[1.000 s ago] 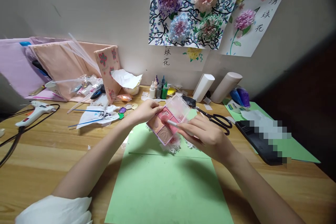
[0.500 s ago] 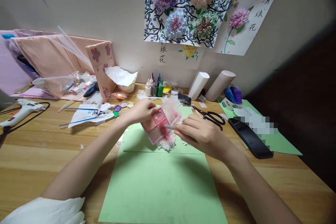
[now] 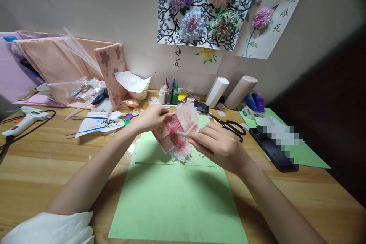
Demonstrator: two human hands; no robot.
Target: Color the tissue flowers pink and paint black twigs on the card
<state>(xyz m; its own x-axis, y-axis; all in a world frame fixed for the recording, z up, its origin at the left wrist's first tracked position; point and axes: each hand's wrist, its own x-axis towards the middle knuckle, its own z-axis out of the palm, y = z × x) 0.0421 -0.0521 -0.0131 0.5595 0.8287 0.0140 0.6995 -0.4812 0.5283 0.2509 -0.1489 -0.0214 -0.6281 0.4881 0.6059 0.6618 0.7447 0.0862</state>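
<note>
My left hand (image 3: 156, 117) is closed on the upper left edge of an open makeup palette (image 3: 168, 132), which it holds tilted above the table. The palette has several pans in pink and brown tones, and its clear lid (image 3: 187, 115) is smudged with pink. In my right hand (image 3: 219, 143) is a slim makeup brush (image 3: 180, 134), pinched near its handle. The brush tip lies over a pink pan; touching or just above it, I cannot tell. Below the palette, partly hidden by it, a fringed white-and-pink paper flower (image 3: 182, 151) rests on green paper (image 3: 177, 202).
Black-handled scissors (image 3: 230, 127) and a black phone-like object (image 3: 273, 150) lie to the right. Small paint bottles (image 3: 168, 94) stand at the back. A glue gun (image 3: 27, 120) with its cord is at the far left, near blue sticks on a stained tissue (image 3: 98, 124).
The brush tip has shifted slightly left and up across the palette. The palette has tilted a little, its lid now showing more clearly.
</note>
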